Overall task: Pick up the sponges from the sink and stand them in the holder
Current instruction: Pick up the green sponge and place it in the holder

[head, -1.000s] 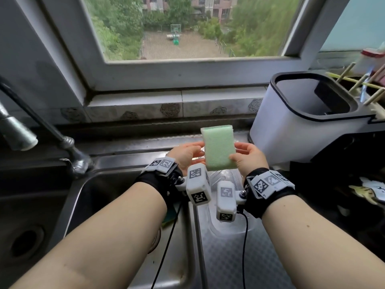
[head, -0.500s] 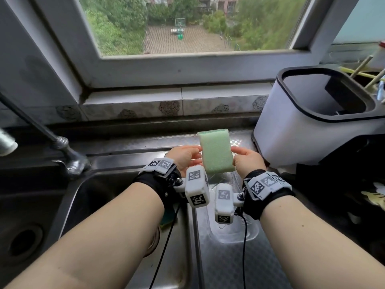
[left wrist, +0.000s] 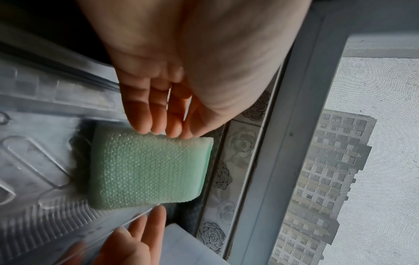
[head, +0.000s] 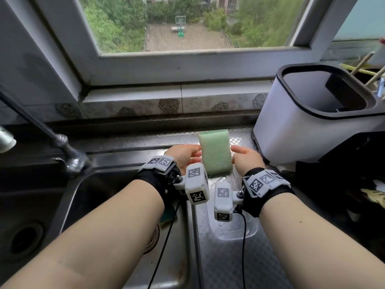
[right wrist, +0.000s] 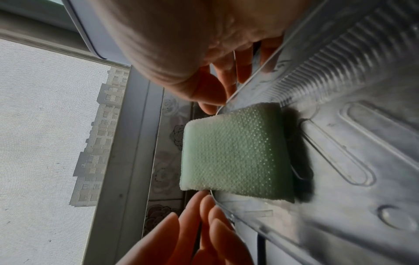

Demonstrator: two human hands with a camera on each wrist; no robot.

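The sink [head: 116,195] lies at 8 o'clock, partly hidden by forearms. The clear holder [head: 233,228] is hard to make out. The green sponge [head: 215,152] stands upright in it; left hand [head: 183,154] fingers touch its edge, right hand [head: 246,158] fingers straight, released.

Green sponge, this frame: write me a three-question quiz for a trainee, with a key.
1. True or false: the green sponge lies flat in the sink basin.
2. What stands to the sponge's right? A) white container with a dark rim B) kettle C) frying pan
3. Fill in: the sponge stands ___ between the left hand and right hand.
Key: 1 false; 2 A; 3 upright.
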